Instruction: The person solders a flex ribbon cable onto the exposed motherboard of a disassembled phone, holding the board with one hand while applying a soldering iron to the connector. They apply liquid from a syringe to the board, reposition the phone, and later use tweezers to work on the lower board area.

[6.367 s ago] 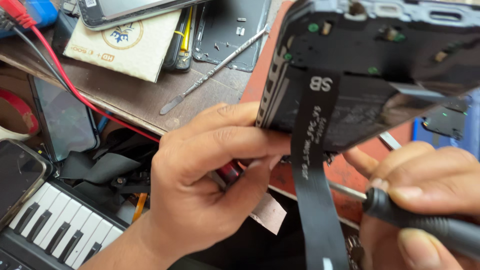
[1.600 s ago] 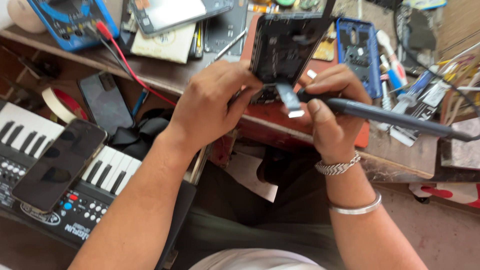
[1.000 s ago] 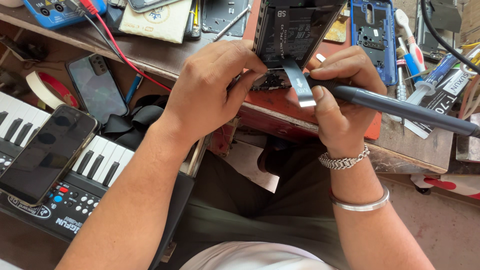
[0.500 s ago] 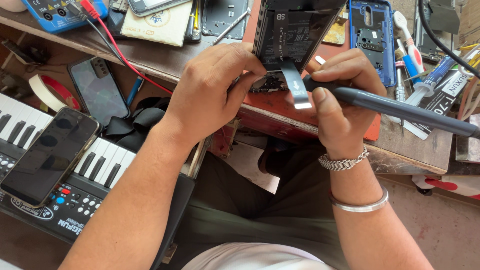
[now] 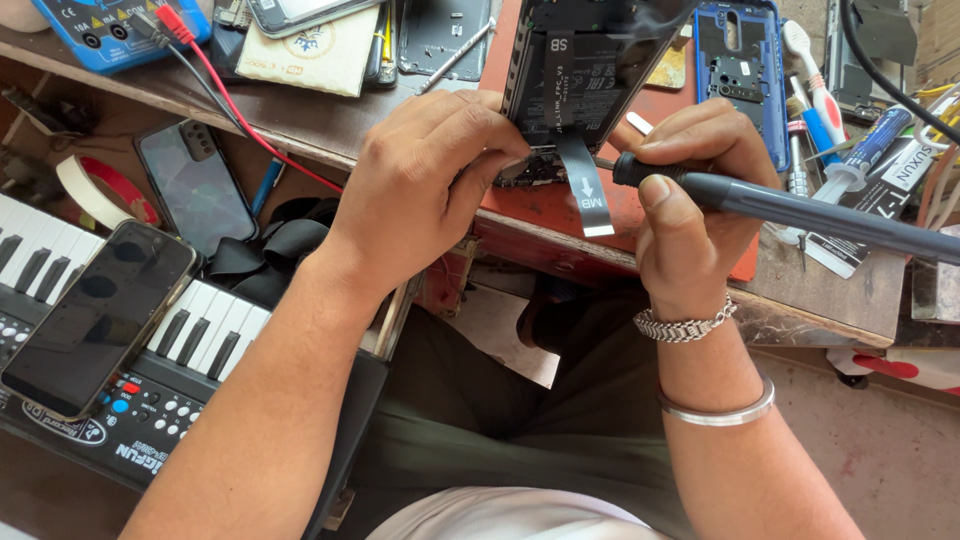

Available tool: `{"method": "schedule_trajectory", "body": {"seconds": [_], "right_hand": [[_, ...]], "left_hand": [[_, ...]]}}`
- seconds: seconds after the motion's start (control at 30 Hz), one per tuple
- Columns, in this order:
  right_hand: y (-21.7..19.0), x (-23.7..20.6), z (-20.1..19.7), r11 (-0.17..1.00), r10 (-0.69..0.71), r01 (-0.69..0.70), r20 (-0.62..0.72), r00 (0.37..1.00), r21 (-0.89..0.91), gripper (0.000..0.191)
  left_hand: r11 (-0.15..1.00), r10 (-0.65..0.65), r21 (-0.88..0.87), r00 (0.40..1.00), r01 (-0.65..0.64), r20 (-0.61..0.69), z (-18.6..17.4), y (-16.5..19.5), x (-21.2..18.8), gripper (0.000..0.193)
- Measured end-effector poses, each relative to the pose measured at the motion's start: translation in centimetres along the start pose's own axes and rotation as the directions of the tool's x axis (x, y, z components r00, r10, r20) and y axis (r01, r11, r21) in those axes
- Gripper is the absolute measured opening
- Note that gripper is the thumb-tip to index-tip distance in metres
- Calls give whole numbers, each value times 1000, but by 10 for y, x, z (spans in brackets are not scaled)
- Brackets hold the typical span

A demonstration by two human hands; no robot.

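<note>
Since half a second ago little has shifted: the left hand still pinches the lower left corner of the opened phone, thumb and forefinger pressed on its edge, and the right hand still wraps its fingers tight round the grey iron. The iron's tip now sits a touch closer to the phone's bottom edge, just right of the dangling flex strip, and a wisp of smoke shows over the phone's upper right. Against the oldest view, the camera has pulled well back, so the whole counter shows.

The phone stands tilted on the red mat at the counter's front edge, its back cover off.

Counted: two hands; one iron; one flex strip; one blue phone shell to the right of the opened phone; two dark phones at the left, one lying across the keyboard, one on the lower shelf beside a tape roll; one blue meter with one red lead; one syringe; two bracelets on the right forearm, a chain and a plain bangle.

I can make out no containers, only a loose heap of tools at the right edge.
</note>
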State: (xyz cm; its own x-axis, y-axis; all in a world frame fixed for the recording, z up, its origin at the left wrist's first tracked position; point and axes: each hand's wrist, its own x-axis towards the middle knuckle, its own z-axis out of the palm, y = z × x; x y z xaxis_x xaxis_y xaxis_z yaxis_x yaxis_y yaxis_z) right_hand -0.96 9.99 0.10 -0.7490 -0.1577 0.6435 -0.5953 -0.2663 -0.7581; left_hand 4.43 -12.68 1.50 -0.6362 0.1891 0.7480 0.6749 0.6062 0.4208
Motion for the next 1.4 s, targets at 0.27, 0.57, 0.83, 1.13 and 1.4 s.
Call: {"method": "schedule_trajectory", "body": {"seconds": [0.27, 0.57, 0.83, 1.13, 1.4], "right_hand": [[4, -3, -5, 1000, -5, 5, -1, 1000, -30, 28], [6, -2, -6, 1000, -3, 3, 5, 1000, -25, 27], [4, 3, -14, 997, 17, -15, 14, 1000, -78, 24], [7, 12, -34, 999, 50, -48, 62, 997, -22, 15], [13, 14, -53, 998, 49, -44, 94, 994, -51, 10]], "left_hand": [[996, 7, 91, 1000, -10, 30, 2, 2, -1, 6], [989, 15, 149, 997, -26, 70, 0, 3, 2, 7], [984, 5, 174, 995, -23, 99, 5, 8, 15, 13], [970, -46, 243, 988, 10, 146, 20, 12, 33, 14], [953, -24, 301, 988, -22, 151, 33, 16, 46, 18]]}}
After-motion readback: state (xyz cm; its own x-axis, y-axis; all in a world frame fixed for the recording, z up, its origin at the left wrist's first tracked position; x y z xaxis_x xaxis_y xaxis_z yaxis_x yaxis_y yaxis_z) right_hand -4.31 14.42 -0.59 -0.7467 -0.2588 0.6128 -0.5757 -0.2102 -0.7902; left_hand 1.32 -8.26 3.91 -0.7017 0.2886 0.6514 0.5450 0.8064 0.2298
